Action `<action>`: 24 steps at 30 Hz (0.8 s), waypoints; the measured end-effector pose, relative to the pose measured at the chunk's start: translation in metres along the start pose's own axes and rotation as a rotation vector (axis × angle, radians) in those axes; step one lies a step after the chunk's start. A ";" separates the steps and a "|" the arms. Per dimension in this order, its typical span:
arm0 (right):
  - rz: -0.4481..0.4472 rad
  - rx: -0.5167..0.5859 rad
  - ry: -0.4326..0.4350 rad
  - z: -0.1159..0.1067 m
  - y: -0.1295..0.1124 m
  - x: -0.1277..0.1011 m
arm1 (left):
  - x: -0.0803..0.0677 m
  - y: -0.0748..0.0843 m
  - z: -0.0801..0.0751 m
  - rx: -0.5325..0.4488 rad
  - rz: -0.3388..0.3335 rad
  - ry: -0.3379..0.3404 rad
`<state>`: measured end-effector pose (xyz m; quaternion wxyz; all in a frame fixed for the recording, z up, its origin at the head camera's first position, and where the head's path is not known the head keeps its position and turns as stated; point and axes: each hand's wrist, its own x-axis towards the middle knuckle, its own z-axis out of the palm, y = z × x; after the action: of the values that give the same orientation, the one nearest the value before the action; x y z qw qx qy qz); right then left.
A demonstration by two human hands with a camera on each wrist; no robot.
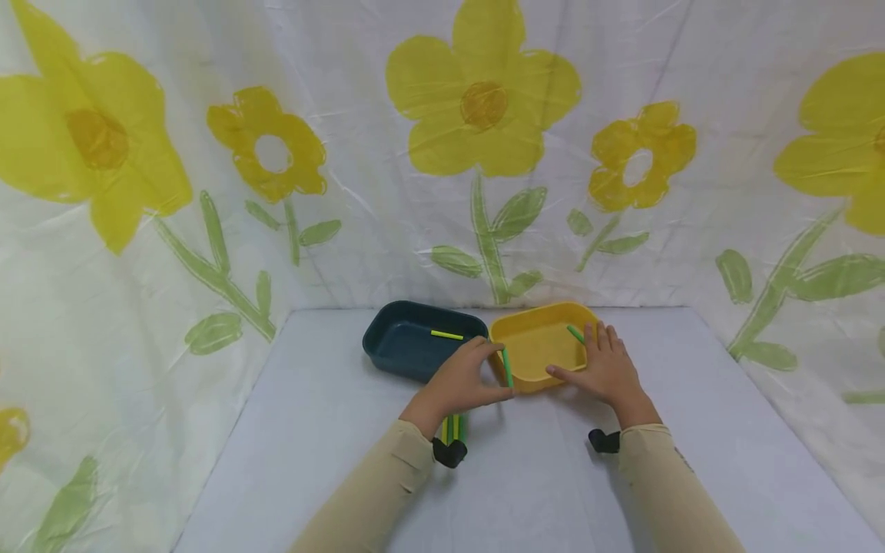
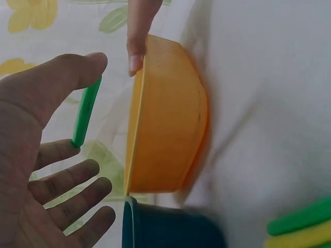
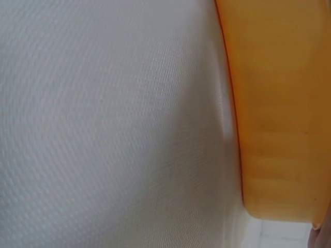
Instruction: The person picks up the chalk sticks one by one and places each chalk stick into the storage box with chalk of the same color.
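My left hand pinches a short green stick by its two ends, thumb on one and index finger on the other, with the remaining fingers spread. It hovers by the front left corner of a yellow tub. At that tub's right side is my right hand, its fingers extended over the rim and its thumb stretched toward the front edge. Inside the yellow tub lies another green stick, partly covered by the right fingers. A yellow stick is in the dark teal tub to the left.
Several green and yellow sticks lie side by side on the white table, partly hidden by the left wrist and its black strap piece. A flower-printed curtain stands right behind the tubs.
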<state>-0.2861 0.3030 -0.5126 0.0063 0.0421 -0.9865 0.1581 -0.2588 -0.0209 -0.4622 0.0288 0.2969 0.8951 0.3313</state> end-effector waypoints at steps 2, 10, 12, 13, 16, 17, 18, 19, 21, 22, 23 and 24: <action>-0.009 -0.001 0.005 -0.001 0.000 0.000 | 0.006 0.001 0.002 0.005 0.005 0.008; -0.005 -0.016 0.000 0.000 -0.001 0.000 | 0.023 0.002 0.009 0.051 -0.031 -0.008; -0.004 -0.013 0.000 0.000 -0.001 0.002 | 0.026 0.002 0.009 0.053 -0.033 -0.002; -0.006 -0.013 0.001 -0.001 -0.002 0.002 | 0.028 0.001 0.010 0.061 -0.037 0.001; -0.011 -0.015 0.003 -0.002 -0.002 0.004 | 0.033 0.001 0.011 0.086 -0.048 0.011; -0.013 -0.018 0.004 -0.002 -0.002 0.004 | 0.034 0.001 0.012 0.095 -0.051 0.018; -0.014 -0.019 0.004 -0.001 -0.002 0.004 | 0.036 0.001 0.013 0.107 -0.053 0.023; -0.016 -0.022 0.005 -0.001 -0.002 0.004 | 0.037 0.000 0.014 0.119 -0.056 0.028; -0.013 -0.023 0.008 0.000 -0.001 0.004 | 0.040 -0.001 0.018 0.143 -0.055 0.037; -0.012 -0.023 0.009 0.001 0.000 0.003 | 0.041 -0.001 0.019 0.154 -0.051 0.041; -0.009 -0.021 0.010 0.002 0.000 0.002 | 0.042 -0.002 0.021 0.168 -0.048 0.045; -0.007 -0.017 0.009 0.003 0.000 0.002 | 0.043 -0.002 0.022 0.179 -0.047 0.046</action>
<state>-0.2879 0.3024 -0.5155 0.0118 0.0449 -0.9876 0.1498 -0.2897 0.0143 -0.4748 -0.0105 0.2698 0.9283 0.2559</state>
